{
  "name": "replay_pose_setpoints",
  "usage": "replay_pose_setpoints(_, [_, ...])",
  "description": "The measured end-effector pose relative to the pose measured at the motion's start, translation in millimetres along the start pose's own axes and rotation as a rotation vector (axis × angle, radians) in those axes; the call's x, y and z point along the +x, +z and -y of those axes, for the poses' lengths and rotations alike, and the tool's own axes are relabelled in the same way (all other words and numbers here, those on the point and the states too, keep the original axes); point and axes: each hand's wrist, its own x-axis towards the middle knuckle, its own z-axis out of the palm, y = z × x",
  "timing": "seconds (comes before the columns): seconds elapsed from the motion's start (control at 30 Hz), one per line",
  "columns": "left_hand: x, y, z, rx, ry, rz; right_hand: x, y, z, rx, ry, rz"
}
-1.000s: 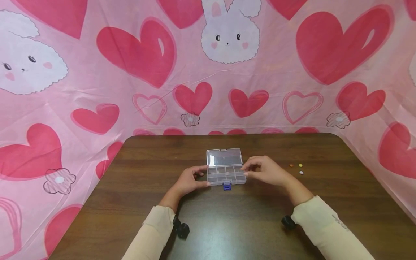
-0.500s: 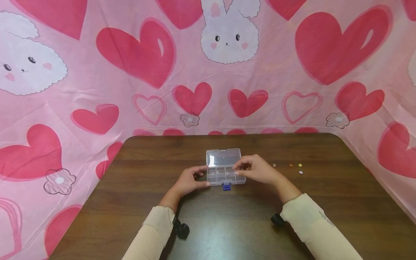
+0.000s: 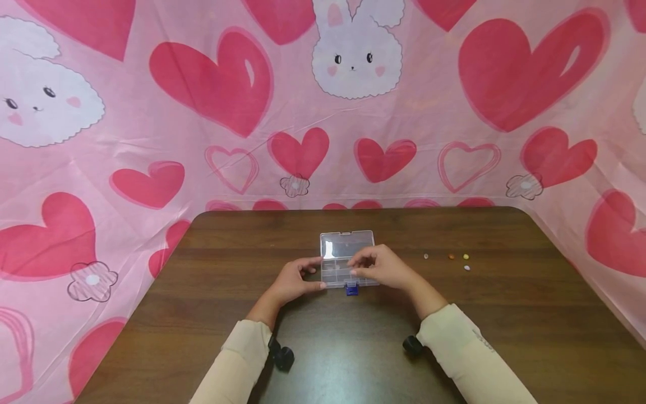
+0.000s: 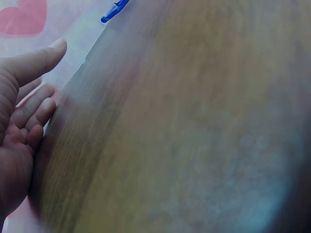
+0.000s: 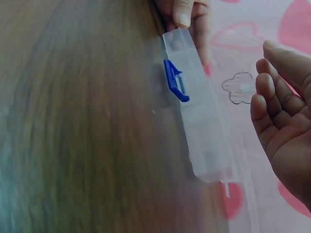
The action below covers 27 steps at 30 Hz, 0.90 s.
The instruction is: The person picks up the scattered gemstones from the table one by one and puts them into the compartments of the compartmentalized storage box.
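Note:
A clear plastic compartment box lies on the table with its lid raised at the back and a blue latch in front. My left hand grips the box's left end, thumb at the front corner and fingers behind; the right wrist view shows that thumb on the box end. Over the right half of the box hovers my right hand, its thumb and fingertips close together. In the right wrist view, the fingers bend toward the thumb; I cannot tell whether something tiny is between them.
Several small bead-like pieces lie on the table right of the box: a pale one, an orange one, a yellow one and a white one. Behind the wooden table hangs a pink cloth with hearts.
My right hand has moved left from the box's right edge to over its middle right, uncovering the pale piece on the table. The left hand and the box stay in place.

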Motion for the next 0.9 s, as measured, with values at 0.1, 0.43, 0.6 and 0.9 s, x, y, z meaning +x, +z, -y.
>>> replay_pose_setpoints(0.1, [-0.2,0.3,-0.2,0.004,0.010,-0.001,3,5.0,-3,0.009,-0.009,-0.002])
replay_pose_setpoints(0.43, [-0.2,1.2,-0.6,-0.008,0.032,-0.007,19,18.8,-7,0.007,0.013,0.026])
replay_pose_setpoints(0.6, [-0.5,1.4,-1.2,-0.002,0.046,-0.009,25,23.6,-7,-0.024,0.016,0.032])
replay_pose_setpoints(0.9, [-1.3,0.0,-1.3,0.006,0.040,0.004,32,32.3,-7,-0.113,0.021,0.040])
